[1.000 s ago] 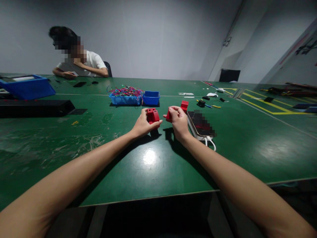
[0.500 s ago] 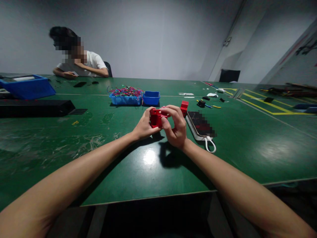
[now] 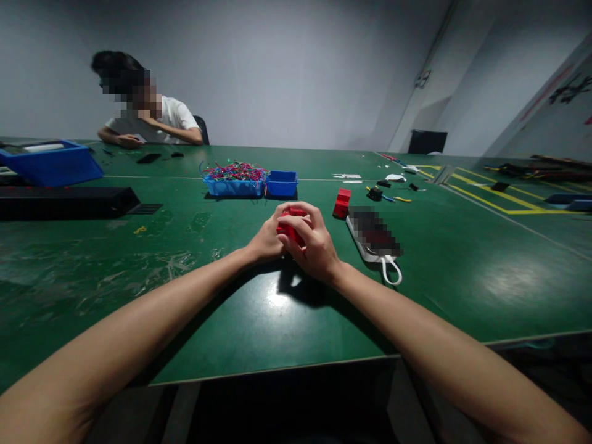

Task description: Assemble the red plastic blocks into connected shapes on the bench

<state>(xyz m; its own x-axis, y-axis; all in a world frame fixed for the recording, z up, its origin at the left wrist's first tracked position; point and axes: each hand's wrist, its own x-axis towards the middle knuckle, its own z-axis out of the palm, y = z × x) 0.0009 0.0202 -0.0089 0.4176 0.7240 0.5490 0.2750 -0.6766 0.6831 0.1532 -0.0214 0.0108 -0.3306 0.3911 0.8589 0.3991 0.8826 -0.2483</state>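
A small red plastic part (image 3: 287, 232) is held above the green table (image 3: 240, 320), near the middle of the view. My left hand (image 3: 267, 237) grips it from the left side. Over its front and top curl the fingers of my right hand (image 3: 312, 243), closed around the part and hiding much of it. Whether a smaller piece sits between my fingers I cannot tell. Just right of my hands, a second red plastic part (image 3: 342, 203) stands on the table, beside a phone (image 3: 374, 232) with a white loop cable (image 3: 393, 271).
Beyond my hands are a blue bin heaped with coloured wires (image 3: 235, 185) and a smaller blue bin (image 3: 282, 184). A black box-shaped object (image 3: 69, 202) and a tilted blue bin (image 3: 58, 165) lie left. Black connectors (image 3: 375, 193) lie right. A person (image 3: 157, 120) sits across the table.
My right hand has moved left and closed over the red part, covering its open front. My left hand keeps its grip, nearly still. The second red part is now fully uncovered.
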